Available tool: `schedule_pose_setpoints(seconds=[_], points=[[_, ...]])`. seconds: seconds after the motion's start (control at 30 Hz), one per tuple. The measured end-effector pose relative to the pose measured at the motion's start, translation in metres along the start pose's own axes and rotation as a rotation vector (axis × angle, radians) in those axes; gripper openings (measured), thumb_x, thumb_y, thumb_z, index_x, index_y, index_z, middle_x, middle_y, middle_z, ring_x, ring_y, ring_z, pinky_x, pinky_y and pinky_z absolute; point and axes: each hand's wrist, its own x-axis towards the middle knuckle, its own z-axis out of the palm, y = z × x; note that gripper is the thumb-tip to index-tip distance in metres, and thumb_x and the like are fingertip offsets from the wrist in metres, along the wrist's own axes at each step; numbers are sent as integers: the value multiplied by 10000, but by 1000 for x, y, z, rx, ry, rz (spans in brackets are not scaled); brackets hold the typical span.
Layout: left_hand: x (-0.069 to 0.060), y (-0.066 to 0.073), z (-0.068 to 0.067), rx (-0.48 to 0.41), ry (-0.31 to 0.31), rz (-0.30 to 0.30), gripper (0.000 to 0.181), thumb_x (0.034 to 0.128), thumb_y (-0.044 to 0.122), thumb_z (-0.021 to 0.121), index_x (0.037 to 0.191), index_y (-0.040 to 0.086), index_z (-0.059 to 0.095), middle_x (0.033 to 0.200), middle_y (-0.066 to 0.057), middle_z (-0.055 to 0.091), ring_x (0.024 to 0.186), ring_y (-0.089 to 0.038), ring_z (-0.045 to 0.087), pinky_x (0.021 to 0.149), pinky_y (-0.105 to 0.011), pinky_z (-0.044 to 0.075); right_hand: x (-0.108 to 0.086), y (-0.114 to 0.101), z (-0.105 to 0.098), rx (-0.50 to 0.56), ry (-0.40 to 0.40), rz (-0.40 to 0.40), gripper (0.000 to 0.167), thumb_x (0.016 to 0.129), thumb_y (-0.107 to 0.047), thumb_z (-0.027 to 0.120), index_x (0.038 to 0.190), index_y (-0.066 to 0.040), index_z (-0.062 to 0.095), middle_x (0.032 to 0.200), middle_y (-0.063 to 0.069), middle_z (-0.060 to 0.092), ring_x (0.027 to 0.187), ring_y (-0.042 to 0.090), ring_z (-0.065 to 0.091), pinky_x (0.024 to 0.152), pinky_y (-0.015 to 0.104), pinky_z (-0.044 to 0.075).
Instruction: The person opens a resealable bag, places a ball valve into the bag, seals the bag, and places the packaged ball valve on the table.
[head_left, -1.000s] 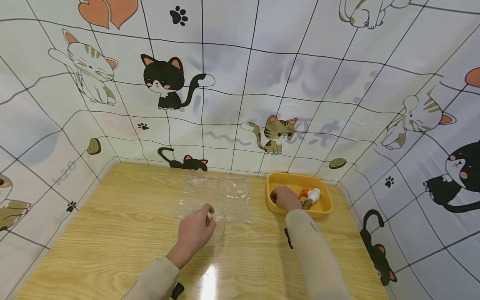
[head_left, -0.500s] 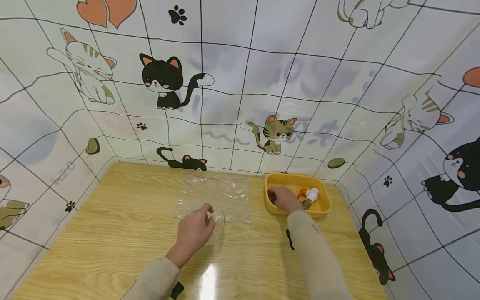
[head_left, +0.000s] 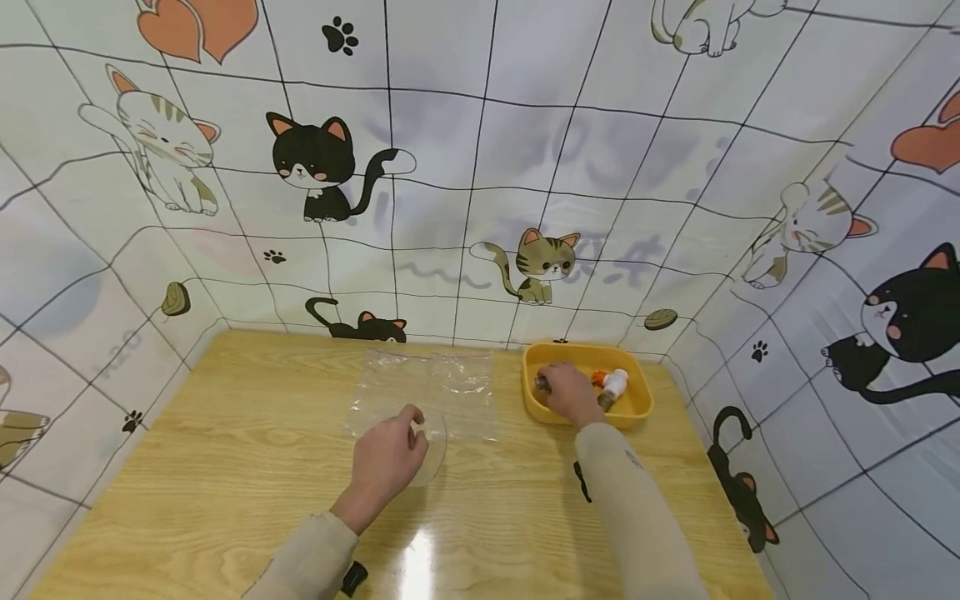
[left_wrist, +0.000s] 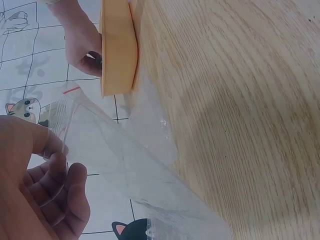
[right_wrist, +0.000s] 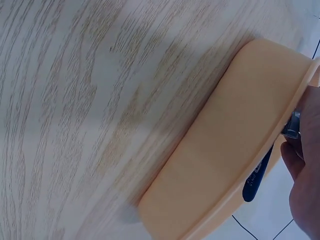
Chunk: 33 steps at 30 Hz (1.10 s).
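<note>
My left hand point(head_left: 388, 457) pinches the edge of a clear plastic bag point(left_wrist: 145, 172) between thumb and index finger; the bag has a red line near its top corner. Another clear sheet or bag point(head_left: 472, 379) lies flat behind it on the table. Inside the near left part of a yellow basket point(head_left: 633, 423), my right hand point(head_left: 572, 393) grips a small dark, shiny item point(right_wrist: 292, 125), partly hidden by the fingers. A dark blue flat piece point(right_wrist: 257, 177) with pale print shows below it at the rim in the right wrist view.
In the basket, right of my right hand, lie a white item point(head_left: 616, 382), an orange item point(head_left: 598, 378) and a brownish piece point(head_left: 606, 401). The wooden table point(head_left: 225, 417) meets a cat-patterned sheet point(head_left: 442, 192) behind and at both sides.
The head view has shifted slightly. The item in my right hand shows greyer and sits a little higher against the basket's left side. My left hand keeps its pinch on the bag.
</note>
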Motion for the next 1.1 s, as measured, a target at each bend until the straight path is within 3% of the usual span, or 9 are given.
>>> schedule_pose_setpoints(seconds=[0.47,0.63,1.1], points=[[-2,0,0,-8,-9,-1,141,872,179,628,1008,144,636,596,81,550,404,-77,366,371,-239,288,-10,-9,-9,-74,42,-34,199,875,-240,692,1015,-103,657,928,69,676,875,251,596,771,404,527],[-2,1,0,-13,-10,0,141,869,173,631,1007,144,635,591,79,550,407,-81,367,374,-245,290,-14,-10,-10,-98,85,-39,185,854,-199,693,1011,-111,650,911,64,671,853,244,602,735,396,530],[0,5,1,-11,-12,2,130,869,179,618,993,146,643,613,57,573,419,-95,384,374,-251,296,-30,-10,-17,-91,178,-93,289,843,-143,686,1128,-100,670,1090,75,679,999,259,612,832,389,545]])
